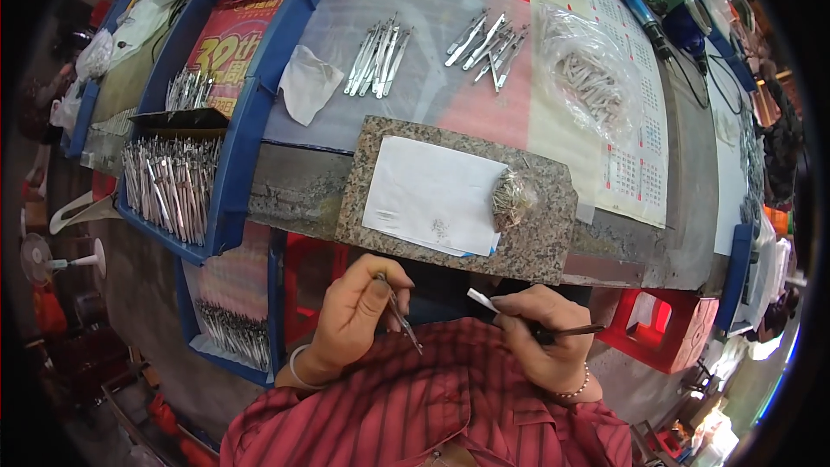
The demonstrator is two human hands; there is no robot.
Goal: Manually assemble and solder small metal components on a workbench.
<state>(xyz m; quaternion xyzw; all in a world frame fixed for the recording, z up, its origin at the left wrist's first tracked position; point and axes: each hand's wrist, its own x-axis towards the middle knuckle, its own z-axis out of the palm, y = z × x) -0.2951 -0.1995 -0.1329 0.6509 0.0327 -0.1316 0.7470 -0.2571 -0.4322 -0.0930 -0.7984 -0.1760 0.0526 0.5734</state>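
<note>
Your left hand (353, 310) is pinched tight, thumb against index finger, with a slim metal piece (403, 322) caught between them. The piece slants down and to the right, its upper end at the fingertips and its thin lower end free over your striped shirt (415, 398). Whether it is one part or two held together, can't tell.

Your right hand (546, 337) is closed too: a flat silvery piece (481, 298) pokes out leftward past thumb and index finger, and a dark rod (577, 330) sticks out of the same fist on the right. Can't tell if those two are joined; the fingers hide the middle. The silvery end points toward your left hand, but the two held pieces are well apart.

Both hands are off the tabletop (298, 180), on your side of its near edge: left one near the granite slab's (546, 246) near left corner, right one just beside its near right corner. On the slab, white paper (424, 186) covers the middle, tiny specks by its near edge; a clump of fine metal bits (514, 199) sits at its right edge.

Toward the tabletop's far edge, two loose groups of metal pieces (379, 59) lie on a clear sheet (432, 0), a plastic bag of pale pieces (596, 78) to their right. Blue tray (246, 121) at the left end, packed with upright metal strips (173, 186).
</note>
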